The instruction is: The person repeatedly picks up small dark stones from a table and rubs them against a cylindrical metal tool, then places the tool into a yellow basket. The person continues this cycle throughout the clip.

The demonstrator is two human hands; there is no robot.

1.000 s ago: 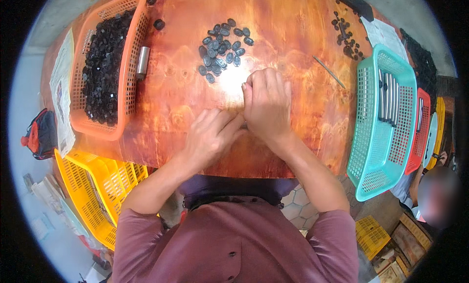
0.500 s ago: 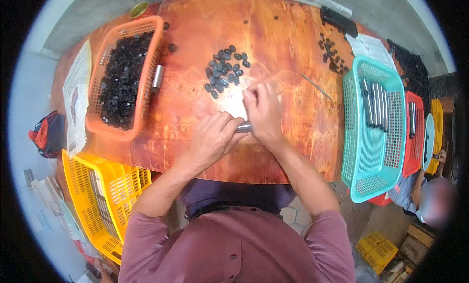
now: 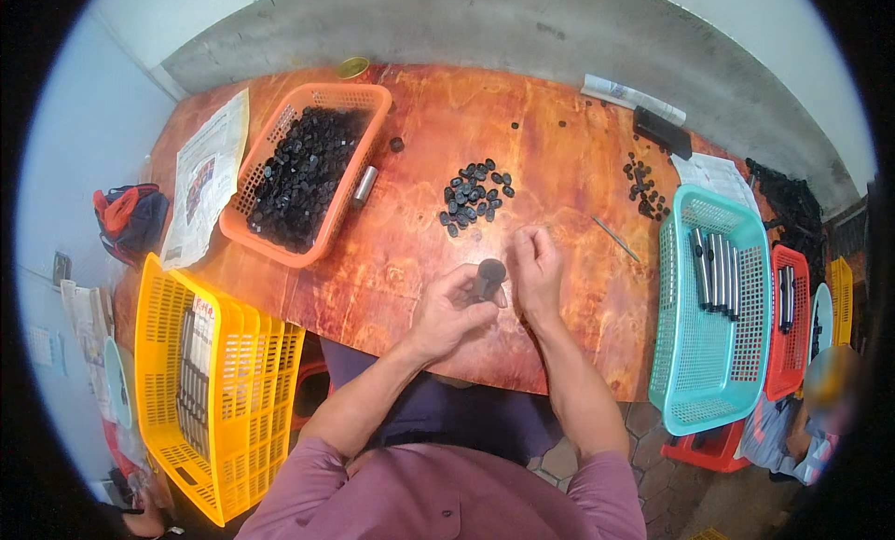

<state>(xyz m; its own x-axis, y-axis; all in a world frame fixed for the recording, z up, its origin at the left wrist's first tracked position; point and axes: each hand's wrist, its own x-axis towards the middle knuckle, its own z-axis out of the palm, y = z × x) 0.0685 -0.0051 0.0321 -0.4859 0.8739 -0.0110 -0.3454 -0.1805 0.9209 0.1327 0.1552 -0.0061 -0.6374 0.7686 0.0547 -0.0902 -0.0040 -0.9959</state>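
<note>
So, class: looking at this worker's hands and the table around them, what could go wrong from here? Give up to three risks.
1. The left hand holds a short dark tube upright near the table's front edge; if it slips, it may roll off onto the lap.
2. The right hand works just below the loose pile of small black caps; a sweep of the wrist could scatter them.
3. A metal cylinder lies loose beside the orange basket and could roll.
</note>
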